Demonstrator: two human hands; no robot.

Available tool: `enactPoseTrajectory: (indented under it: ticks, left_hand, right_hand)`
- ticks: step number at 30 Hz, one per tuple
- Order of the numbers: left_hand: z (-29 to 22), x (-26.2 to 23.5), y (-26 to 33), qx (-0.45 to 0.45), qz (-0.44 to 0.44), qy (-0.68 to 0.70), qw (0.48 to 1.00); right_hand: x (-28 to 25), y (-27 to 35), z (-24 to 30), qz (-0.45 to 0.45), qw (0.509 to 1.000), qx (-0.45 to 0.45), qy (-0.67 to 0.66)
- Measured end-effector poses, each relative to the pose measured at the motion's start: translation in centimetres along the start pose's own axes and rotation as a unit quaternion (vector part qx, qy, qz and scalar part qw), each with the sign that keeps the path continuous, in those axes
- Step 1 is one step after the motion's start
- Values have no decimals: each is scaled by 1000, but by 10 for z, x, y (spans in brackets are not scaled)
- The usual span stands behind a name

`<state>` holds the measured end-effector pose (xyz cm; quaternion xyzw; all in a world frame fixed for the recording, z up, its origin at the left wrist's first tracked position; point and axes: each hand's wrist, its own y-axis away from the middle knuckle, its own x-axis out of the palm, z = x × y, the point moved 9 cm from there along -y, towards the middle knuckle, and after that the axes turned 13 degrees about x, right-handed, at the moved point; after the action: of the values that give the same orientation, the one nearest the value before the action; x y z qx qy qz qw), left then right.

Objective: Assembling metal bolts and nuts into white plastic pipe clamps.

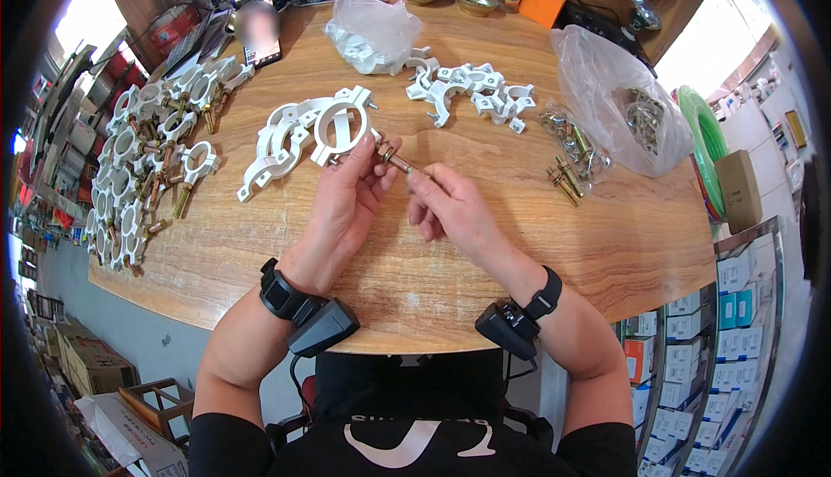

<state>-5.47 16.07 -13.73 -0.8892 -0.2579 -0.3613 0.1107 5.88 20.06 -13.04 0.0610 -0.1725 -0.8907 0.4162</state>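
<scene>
My left hand (351,190) is closed around the lower edge of a white ring pipe clamp (319,126), raised a little above the table. A brass-coloured expansion bolt (395,159) sticks out from that clamp towards the right. My right hand (452,206) has its thumb and forefinger pinched at the bolt's free end, the other fingers curled under. Behind my left hand lie loose white clamp halves (275,168). Several clamps with bolts fitted (201,158) are heaped at the table's left side.
More white clamp parts (472,79) lie beyond my hands, beside a clear plastic bag (372,31). At right are loose bolts (567,181), a small bolt bag (578,144) and a larger bag of metal hardware (645,122). A phone (260,35) stands at the back left.
</scene>
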Motion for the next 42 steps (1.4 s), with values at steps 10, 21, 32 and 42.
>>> enactPoseTrajectory:
  ticks: [10, 21, 32, 42]
  left_hand:
    - [0, 2, 2, -10, -8, -11, 1000]
    - [2, 2, 2, -14, 9, -5, 1000]
    - [1, 3, 2, -11, 21, -13, 1000]
    - [2, 4, 3, -14, 16, -14, 1000]
  right_hand:
    - [-1, -1, -2, 5, 1000, 11, 1]
    - [-1, 1, -1, 9, 1000, 20, 10]
    - [0, -2, -5, 7, 999, 38, 18]
    - [0, -1, -1, 16, 1000, 10, 14]
